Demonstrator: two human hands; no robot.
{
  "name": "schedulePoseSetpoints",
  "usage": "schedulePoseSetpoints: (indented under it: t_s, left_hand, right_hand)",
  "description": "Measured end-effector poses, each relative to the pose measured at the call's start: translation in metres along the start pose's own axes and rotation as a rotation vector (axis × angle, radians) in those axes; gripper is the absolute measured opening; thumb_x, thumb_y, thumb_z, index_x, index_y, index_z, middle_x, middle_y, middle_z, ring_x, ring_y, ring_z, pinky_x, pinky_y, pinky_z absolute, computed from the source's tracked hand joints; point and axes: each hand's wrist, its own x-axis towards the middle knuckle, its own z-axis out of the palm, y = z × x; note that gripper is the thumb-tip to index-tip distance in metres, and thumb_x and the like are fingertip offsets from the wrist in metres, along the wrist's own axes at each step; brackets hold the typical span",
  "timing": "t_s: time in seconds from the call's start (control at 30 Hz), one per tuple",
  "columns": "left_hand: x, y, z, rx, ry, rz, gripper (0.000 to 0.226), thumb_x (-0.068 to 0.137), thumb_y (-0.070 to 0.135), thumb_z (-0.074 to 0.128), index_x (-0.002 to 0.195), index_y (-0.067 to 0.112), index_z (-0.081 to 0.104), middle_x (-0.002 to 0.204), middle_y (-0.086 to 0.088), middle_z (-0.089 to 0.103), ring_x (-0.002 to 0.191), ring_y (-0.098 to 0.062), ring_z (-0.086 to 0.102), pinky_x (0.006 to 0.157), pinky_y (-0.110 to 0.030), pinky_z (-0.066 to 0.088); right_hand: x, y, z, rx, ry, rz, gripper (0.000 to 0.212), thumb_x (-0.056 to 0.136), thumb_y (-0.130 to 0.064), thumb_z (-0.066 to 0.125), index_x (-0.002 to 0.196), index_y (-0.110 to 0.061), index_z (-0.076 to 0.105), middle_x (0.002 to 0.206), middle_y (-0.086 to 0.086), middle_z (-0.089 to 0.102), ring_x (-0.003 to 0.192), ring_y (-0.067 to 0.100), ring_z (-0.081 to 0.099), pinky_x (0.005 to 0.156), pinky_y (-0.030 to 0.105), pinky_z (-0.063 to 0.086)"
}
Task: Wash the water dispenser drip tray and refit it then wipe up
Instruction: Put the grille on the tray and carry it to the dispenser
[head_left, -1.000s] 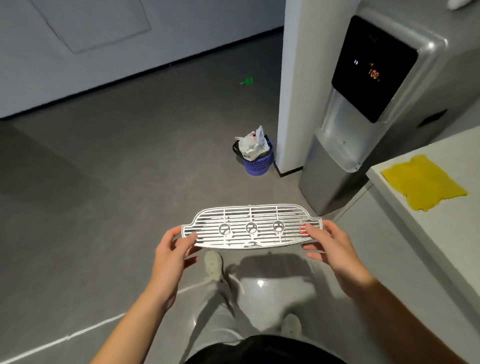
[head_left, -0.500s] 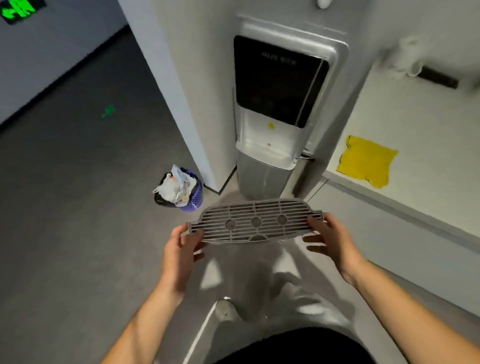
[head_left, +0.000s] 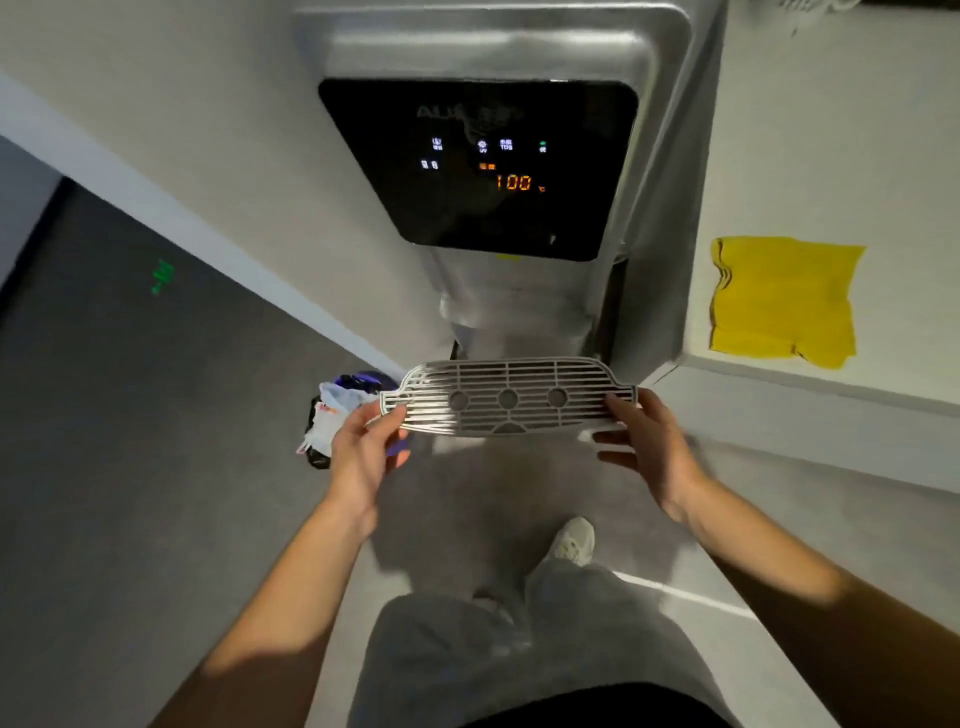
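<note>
Head view: the drip tray (head_left: 506, 397), a slotted grey grille with three round holes in a row, is held level in the air just in front of the lower recess of the water dispenser (head_left: 493, 41). The left hand (head_left: 363, 452) pinches the tray's narrow left end, thumb on top and fingers beneath. The right hand (head_left: 649, 447) grips the right end the same way, its lower fingers spread under the edge. The dispenser's black panel (head_left: 467, 208) shows 100 in orange. To the right, a yellow cloth (head_left: 779, 301) lies flat on the white countertop (head_left: 831, 130), near its front edge. A small waste bin (head_left: 324, 415) stands on the floor behind the left hand.
</note>
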Motion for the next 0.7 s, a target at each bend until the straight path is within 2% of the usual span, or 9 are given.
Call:
schedulePoseSetpoints:
  t_s: [0.1, 0.17, 0.23, 0.33, 0.37, 0.43, 0.57, 0.7]
  left_hand:
    - [0.043, 0.011, 0.010, -0.002, -0.017, -0.075, 0.022, 0.097, 0.022, 0.068, 0.117, 0.022, 0.061, 0.085, 0.003, 0.068, 0.073, -0.009, 0.061, 0.063, -0.025, 0.047]
    - [0.068, 0.018, 0.014, -0.001, -0.033, -0.116, 0.019, 0.096, 0.022, 0.068, 0.114, 0.024, 0.061, 0.087, 0.004, 0.070, 0.080, -0.009, 0.063, 0.065, -0.024, 0.047]
    - [0.094, 0.023, 0.019, -0.011, -0.077, -0.139, 0.013, 0.096, 0.021, 0.068, 0.108, 0.025, 0.065, 0.091, 0.006, 0.074, 0.086, -0.009, 0.067, 0.071, -0.025, 0.050]
    - [0.135, 0.027, 0.025, 0.004, -0.112, -0.124, 0.010, 0.097, 0.015, 0.065, 0.097, 0.024, 0.069, 0.084, 0.001, 0.073, 0.075, -0.011, 0.069, 0.068, -0.025, 0.053]
    - [0.150, 0.028, 0.026, 0.013, -0.126, -0.117, 0.011, 0.098, 0.013, 0.063, 0.095, 0.022, 0.069, 0.079, -0.001, 0.072, 0.071, -0.013, 0.068, 0.066, -0.026, 0.053]
    - [0.180, 0.028, 0.029, 0.050, -0.154, -0.135, 0.012, 0.099, 0.011, 0.061, 0.096, 0.019, 0.069, 0.074, 0.003, 0.076, 0.077, -0.015, 0.070, 0.072, -0.029, 0.056]
    - [0.226, 0.024, 0.033, 0.105, -0.223, -0.161, 0.011, 0.098, 0.010, 0.064, 0.097, 0.018, 0.072, 0.071, 0.004, 0.075, 0.078, -0.016, 0.067, 0.070, -0.028, 0.059]
    - [0.263, 0.015, 0.046, 0.177, -0.263, -0.161, 0.007, 0.096, 0.016, 0.068, 0.097, 0.021, 0.072, 0.084, 0.002, 0.077, 0.084, -0.014, 0.070, 0.081, -0.034, 0.055]
  right_hand:
    - [0.028, -0.006, 0.010, 0.017, 0.021, -0.013, 0.023, 0.104, -0.030, 0.056, 0.122, -0.015, 0.058, 0.121, 0.015, 0.068, 0.101, 0.040, 0.066, 0.084, 0.053, 0.058]
    - [0.044, -0.009, 0.020, 0.042, 0.057, -0.018, 0.017, 0.104, -0.030, 0.057, 0.117, -0.020, 0.060, 0.116, 0.013, 0.069, 0.094, 0.034, 0.067, 0.073, 0.043, 0.060]
    - [0.061, -0.010, 0.030, 0.044, 0.116, -0.005, 0.022, 0.103, -0.032, 0.057, 0.123, -0.023, 0.062, 0.113, 0.009, 0.072, 0.089, 0.026, 0.070, 0.065, 0.035, 0.061]
    - [0.089, -0.007, 0.043, 0.009, 0.173, 0.032, 0.036, 0.103, -0.040, 0.057, 0.137, -0.029, 0.057, 0.121, 0.002, 0.073, 0.099, 0.026, 0.074, 0.071, 0.036, 0.063]
    - [0.099, -0.005, 0.047, -0.005, 0.188, 0.040, 0.036, 0.103, -0.043, 0.056, 0.137, -0.031, 0.057, 0.121, 0.001, 0.073, 0.099, 0.026, 0.074, 0.069, 0.034, 0.062]
    - [0.116, -0.002, 0.056, -0.026, 0.227, 0.062, 0.032, 0.102, -0.046, 0.056, 0.131, -0.034, 0.060, 0.120, 0.001, 0.074, 0.092, 0.025, 0.073, 0.064, 0.030, 0.061]
    - [0.151, 0.004, 0.071, -0.032, 0.265, 0.086, 0.034, 0.105, -0.044, 0.051, 0.134, -0.028, 0.058, 0.123, 0.008, 0.072, 0.086, 0.025, 0.069, 0.063, 0.032, 0.057]
    - [0.183, 0.015, 0.075, -0.052, 0.308, 0.088, 0.035, 0.107, -0.043, 0.045, 0.134, -0.023, 0.055, 0.125, 0.013, 0.069, 0.091, 0.028, 0.066, 0.069, 0.037, 0.058]
